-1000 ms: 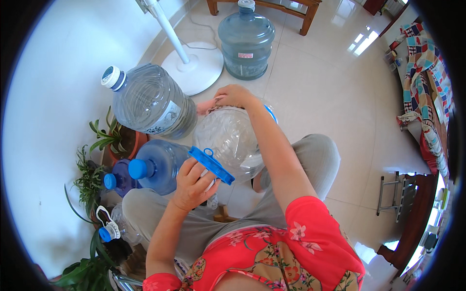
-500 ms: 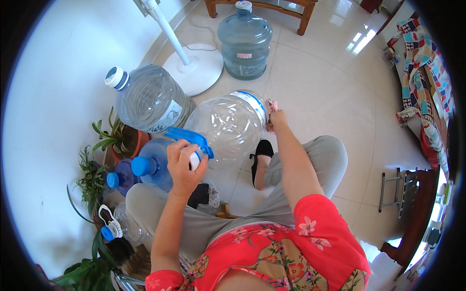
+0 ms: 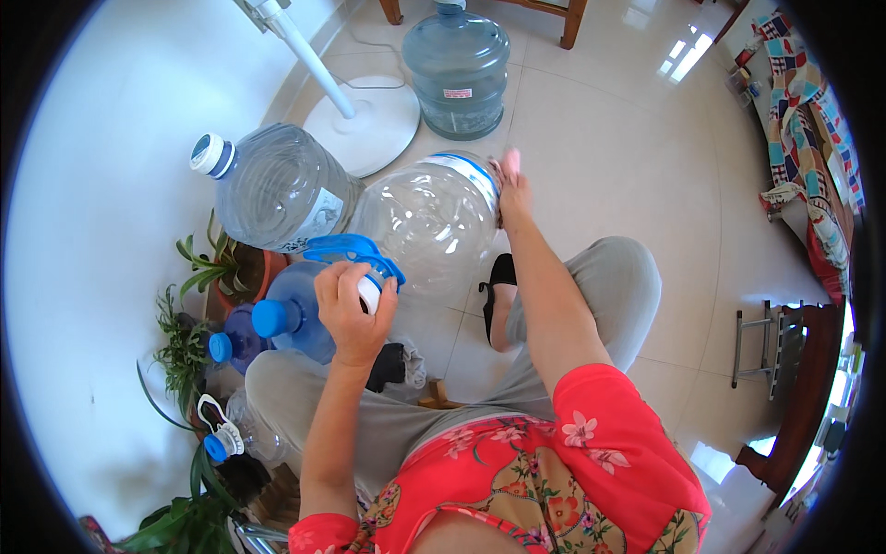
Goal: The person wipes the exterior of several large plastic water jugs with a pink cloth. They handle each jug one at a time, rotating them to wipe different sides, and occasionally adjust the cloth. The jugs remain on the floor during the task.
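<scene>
A large clear empty water jug (image 3: 425, 222) lies tilted in front of me, its base with a blue-and-white band pointing away. My left hand (image 3: 349, 309) grips its neck end, fingers closed around the white cap beside the blue carry handle (image 3: 346, 249). My right hand (image 3: 509, 189) presses flat against the jug's far base, steadying it. I sit with my knees apart, a black shoe (image 3: 498, 277) under the jug.
A second clear jug (image 3: 272, 185) leans at the left wall, a blue-tinted jug (image 3: 459, 69) stands on the tiles beyond, and blue-capped bottles (image 3: 286, 319) and potted plants (image 3: 208, 277) crowd the left. A fan's white base (image 3: 365, 125) sits behind. A wooden stool (image 3: 784, 369) stands right.
The jug has swung from upright in my lap to lying with its base away. My right hand slid from the top to the far base; my left stayed at the neck.
</scene>
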### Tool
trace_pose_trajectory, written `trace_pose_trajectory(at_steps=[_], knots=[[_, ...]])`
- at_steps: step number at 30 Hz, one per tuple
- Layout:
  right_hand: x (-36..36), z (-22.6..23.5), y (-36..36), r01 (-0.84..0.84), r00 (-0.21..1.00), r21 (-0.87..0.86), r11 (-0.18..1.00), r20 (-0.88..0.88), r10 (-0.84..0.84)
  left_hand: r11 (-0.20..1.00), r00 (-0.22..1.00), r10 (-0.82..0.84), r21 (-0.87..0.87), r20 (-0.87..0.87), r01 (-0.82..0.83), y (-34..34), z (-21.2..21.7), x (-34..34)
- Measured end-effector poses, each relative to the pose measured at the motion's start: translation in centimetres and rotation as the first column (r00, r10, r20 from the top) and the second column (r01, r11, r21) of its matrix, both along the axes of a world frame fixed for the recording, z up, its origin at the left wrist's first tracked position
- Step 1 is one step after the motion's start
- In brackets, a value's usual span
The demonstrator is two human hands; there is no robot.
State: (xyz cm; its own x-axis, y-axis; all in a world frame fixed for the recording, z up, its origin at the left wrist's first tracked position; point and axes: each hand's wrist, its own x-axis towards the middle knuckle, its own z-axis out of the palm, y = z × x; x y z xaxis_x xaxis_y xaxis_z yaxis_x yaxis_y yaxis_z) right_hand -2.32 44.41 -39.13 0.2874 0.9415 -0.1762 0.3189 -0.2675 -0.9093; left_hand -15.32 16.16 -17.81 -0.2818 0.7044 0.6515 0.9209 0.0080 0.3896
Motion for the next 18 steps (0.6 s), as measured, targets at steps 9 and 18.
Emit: trace_pose_trajectory(at_steps=[9,18], knots=[[-0.4,-3.6,-8.6,-0.551,0.672,-0.588,0.592,-0.734,-0.102,0.975,0.984,0.165,-0.164,0.074,-0.151,1.0,1.0,-0.5],[-0.4,1.2,-6.3,-0.253,0.885,-0.502,0.827,-0.466,-0.011,0.965,0.961,0.205,-0.203,0.188,-0.166,0.5,-0.2,-0.1]])
